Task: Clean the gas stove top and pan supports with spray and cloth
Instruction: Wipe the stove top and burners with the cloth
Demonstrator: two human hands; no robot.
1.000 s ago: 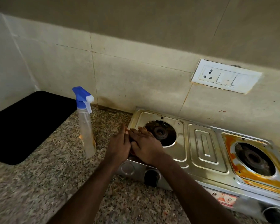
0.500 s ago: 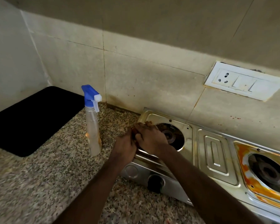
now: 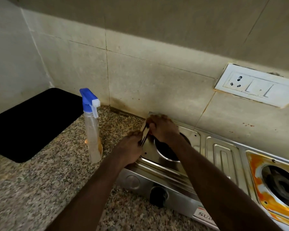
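Observation:
A steel two-burner gas stove stands on the granite counter against the tiled wall. Both my hands are at its left burner. My left hand and my right hand grip the left edge of the square steel burner plate, and that edge is tilted up off the stove. The right burner plate is covered in orange stains. A clear spray bottle with a blue head stands upright on the counter just left of my left hand. No cloth is in view, and no pan supports sit on the burners.
A black mat lies on the counter at the far left. A black knob sticks out of the stove front. A white socket and switch panel is on the wall above the stove. Speckled granite counter fills the foreground.
My hands moved from the plate's front left corner toward the back left corner and curled round its edge, which has risen. The camera view shifted left.

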